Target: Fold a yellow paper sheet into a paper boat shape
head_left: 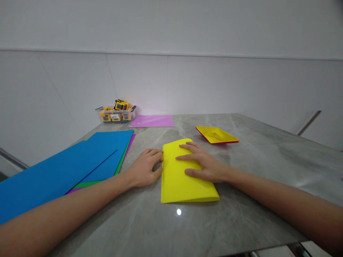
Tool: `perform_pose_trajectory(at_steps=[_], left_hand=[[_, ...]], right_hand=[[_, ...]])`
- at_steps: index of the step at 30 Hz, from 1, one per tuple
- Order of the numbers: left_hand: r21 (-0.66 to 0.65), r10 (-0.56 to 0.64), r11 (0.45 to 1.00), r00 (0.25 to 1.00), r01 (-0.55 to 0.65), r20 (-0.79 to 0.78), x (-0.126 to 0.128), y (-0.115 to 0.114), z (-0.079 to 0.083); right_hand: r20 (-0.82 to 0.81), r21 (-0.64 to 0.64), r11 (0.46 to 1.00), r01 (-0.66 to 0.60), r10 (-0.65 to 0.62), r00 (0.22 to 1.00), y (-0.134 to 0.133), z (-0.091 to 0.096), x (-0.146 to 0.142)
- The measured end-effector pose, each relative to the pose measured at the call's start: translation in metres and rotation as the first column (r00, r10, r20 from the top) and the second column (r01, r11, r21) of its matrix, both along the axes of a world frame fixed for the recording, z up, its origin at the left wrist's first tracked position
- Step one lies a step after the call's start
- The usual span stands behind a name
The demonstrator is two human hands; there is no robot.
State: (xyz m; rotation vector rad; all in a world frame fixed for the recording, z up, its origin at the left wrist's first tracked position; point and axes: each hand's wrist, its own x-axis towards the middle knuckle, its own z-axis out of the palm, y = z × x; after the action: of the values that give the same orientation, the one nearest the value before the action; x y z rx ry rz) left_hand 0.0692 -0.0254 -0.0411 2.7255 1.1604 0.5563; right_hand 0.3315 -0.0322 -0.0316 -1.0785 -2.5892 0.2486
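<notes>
Now yellow sheet [182, 178] under right hand [206, 164]

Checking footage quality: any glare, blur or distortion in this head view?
Head view: small glare spot on the table before the yellow paper; soft glow on the wall behind the pink sheet; forearms stretched toward the corners by the wide lens; left hand and right hand sharp.

free: table [268, 160] right of yellow sheet [177, 178] | blocked: blue sheets [66, 167] left (paper boat [216, 135] behind)
</notes>
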Motion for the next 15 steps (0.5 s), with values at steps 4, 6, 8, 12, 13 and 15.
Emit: perform_pose_trajectory(at_steps=[4, 6, 8, 12, 13, 15], left_hand=[[0.003, 0.007, 1.0, 1.0, -0.007, -0.018, 0.001, -0.001, 0.002], [0.006, 0.002, 1.0, 1.0, -0.002, -0.014, 0.001, -0.001, 0.002], [0.005, -0.005, 1.0, 1.0, 0.005, -0.005, 0.0, -0.001, 0.001], [-0.006, 0.002, 1.0, 1.0, -0.002, 0.012, 0.0, -0.002, 0.001], [-0.008, 0.005, 1.0, 1.0, -0.005, 0.013, 0.0, -0.002, 0.001], [-0.01, 0.005, 1.0, 1.0, -0.005, 0.01, -0.001, -0.001, 0.001]], right_hand=[[-0.026, -0.02, 0.999, 0.03, -0.031, 0.999, 0.009, -0.004, 0.005], [-0.037, -0.016, 0.998, 0.054, -0.055, 0.998, 0.012, -0.005, 0.007], [-0.042, -0.019, 0.996, 0.086, -0.087, 0.995, 0.013, -0.007, 0.007], [-0.03, -0.096, 0.987, 0.13, -0.133, 0.991, 0.007, -0.009, 0.002], [-0.024, -0.121, 0.983, 0.137, -0.141, 0.99, 0.004, -0.009, 0.0], [-0.01, -0.158, 0.976, 0.15, -0.153, 0.988, -0.002, -0.011, -0.003]])
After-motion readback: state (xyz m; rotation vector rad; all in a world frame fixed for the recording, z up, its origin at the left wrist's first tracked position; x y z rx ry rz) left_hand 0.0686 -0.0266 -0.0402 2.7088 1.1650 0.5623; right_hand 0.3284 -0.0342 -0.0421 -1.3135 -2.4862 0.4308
